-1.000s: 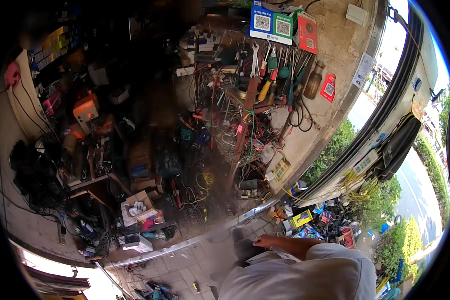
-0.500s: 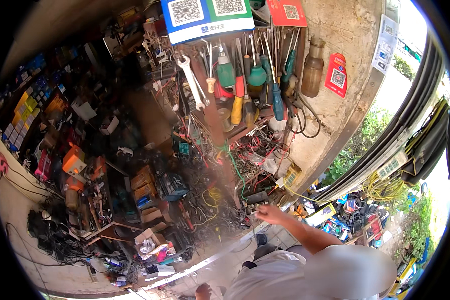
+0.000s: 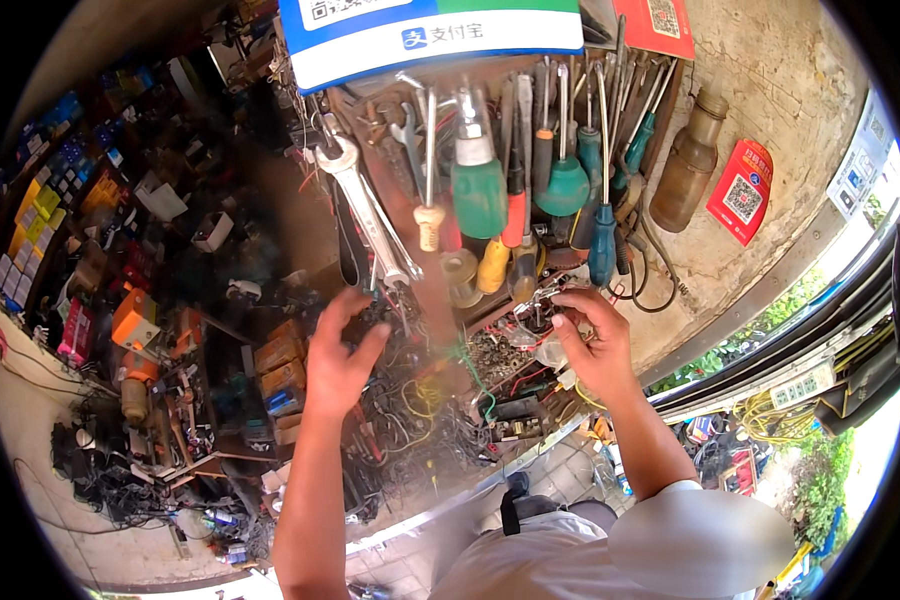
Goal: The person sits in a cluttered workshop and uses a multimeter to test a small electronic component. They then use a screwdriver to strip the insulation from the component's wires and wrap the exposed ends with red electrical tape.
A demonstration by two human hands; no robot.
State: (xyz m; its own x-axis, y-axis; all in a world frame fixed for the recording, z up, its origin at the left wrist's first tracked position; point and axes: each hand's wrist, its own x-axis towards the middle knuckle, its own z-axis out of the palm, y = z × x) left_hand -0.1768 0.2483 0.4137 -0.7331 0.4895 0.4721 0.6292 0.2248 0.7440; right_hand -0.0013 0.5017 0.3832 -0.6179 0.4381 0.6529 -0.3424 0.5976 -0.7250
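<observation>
Hands have risen since a moment ago, which puts 2 tools within reach: the left hand (image 3: 338, 358), fingers parted and apparently unladen, is near the silver wrench (image 3: 367, 212), and the right hand (image 3: 602, 348), grip impossible to tell, just below the blue screwdriver (image 3: 602, 248).

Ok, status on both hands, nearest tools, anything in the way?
Left hand open, near the wrench. Right hand near the blue screwdriver, grip unclear. Other screwdrivers crowded alongside.
</observation>
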